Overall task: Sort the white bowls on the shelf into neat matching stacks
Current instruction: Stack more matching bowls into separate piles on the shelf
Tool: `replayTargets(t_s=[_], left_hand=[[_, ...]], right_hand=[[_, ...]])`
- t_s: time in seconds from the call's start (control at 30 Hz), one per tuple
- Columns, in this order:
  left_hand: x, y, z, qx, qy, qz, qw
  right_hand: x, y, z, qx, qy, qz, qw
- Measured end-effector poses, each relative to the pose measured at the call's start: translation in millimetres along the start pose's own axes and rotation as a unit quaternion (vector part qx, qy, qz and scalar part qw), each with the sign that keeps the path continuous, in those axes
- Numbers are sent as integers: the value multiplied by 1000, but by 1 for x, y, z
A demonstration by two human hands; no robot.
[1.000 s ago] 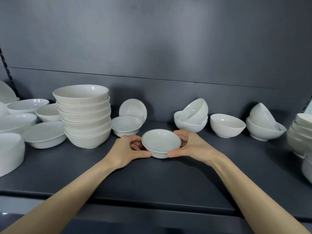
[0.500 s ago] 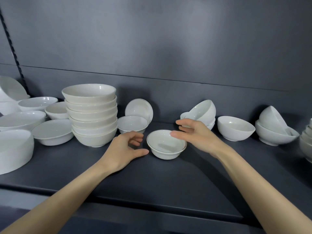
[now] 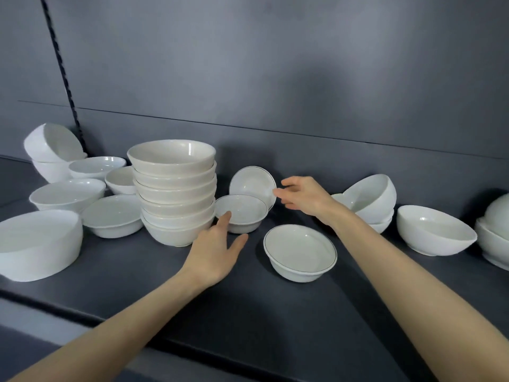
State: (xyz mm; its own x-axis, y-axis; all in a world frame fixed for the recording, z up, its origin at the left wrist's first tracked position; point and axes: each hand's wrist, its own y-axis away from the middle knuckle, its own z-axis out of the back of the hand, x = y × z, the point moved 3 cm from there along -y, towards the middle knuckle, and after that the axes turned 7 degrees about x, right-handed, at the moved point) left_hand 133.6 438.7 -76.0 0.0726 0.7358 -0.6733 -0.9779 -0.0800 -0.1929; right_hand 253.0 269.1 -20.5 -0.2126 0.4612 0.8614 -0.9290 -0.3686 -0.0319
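Observation:
A small white bowl with a thin dark rim line (image 3: 300, 250) stands alone on the dark shelf (image 3: 248, 312). Behind it a matching small bowl (image 3: 242, 213) sits upright, and a third one (image 3: 252, 184) leans on edge against the back wall. My left hand (image 3: 217, 249) is open, its fingertips by the near rim of the upright small bowl. My right hand (image 3: 303, 195) is open, fingers spread, right beside the leaning bowl's rim. A tall stack of cream bowls (image 3: 173, 191) stands to the left.
Several loose white bowls (image 3: 67, 193) lie at the left, with a large one (image 3: 38, 244) at the front. At the right are tilted nested bowls (image 3: 369, 199), a single bowl (image 3: 433, 230) and more (image 3: 495, 232) at the edge. A grey wall backs the shelf.
Both hands let go of the rim-lined bowl, which stays on the shelf. They moved back and left toward the two small bowls behind it. The view shifted left.

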Motion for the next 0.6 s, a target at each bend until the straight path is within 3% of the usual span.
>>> replayTargets(t_s=[0.2, 0.6], left_hand=[[2, -4, -1, -37, -1, 5, 999], [3, -5, -1, -60, 53, -11, 997]], right_hand=[[-6, -30, -6, 32, 14, -16, 999], [-4, -46, -5, -37, 130, 3, 991]])
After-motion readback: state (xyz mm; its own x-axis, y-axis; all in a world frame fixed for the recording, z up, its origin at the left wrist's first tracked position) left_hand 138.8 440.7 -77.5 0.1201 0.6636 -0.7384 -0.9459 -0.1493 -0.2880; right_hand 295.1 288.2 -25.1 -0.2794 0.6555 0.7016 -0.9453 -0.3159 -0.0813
